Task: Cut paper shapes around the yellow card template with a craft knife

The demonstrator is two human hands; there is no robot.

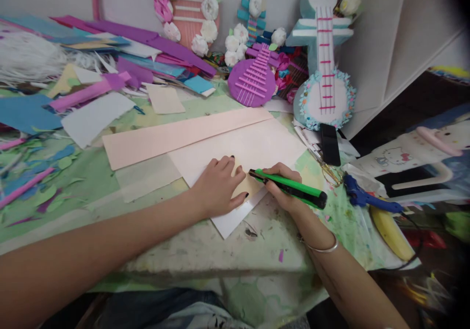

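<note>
On the stained tablecloth point(271, 258), your empty, spread left hand point(216, 187) steadies the white sheet point(257, 148) while your right hand point(285, 202) grips a green utility knife point(304, 191), best steered clear of those fingers.

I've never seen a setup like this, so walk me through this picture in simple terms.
There is no machine here: these are a person's two bare hands. The single picture comes from a camera worn on that person's head, looking forward and down. The left hand rests on pale sheets, while the right hand holds a green cutter. Coloured scraps lie to the left on a green-stained cover. Small instrument-shaped crafts stand at the back, including a purple one. To the right are a phone and a blue glue gun.
</note>
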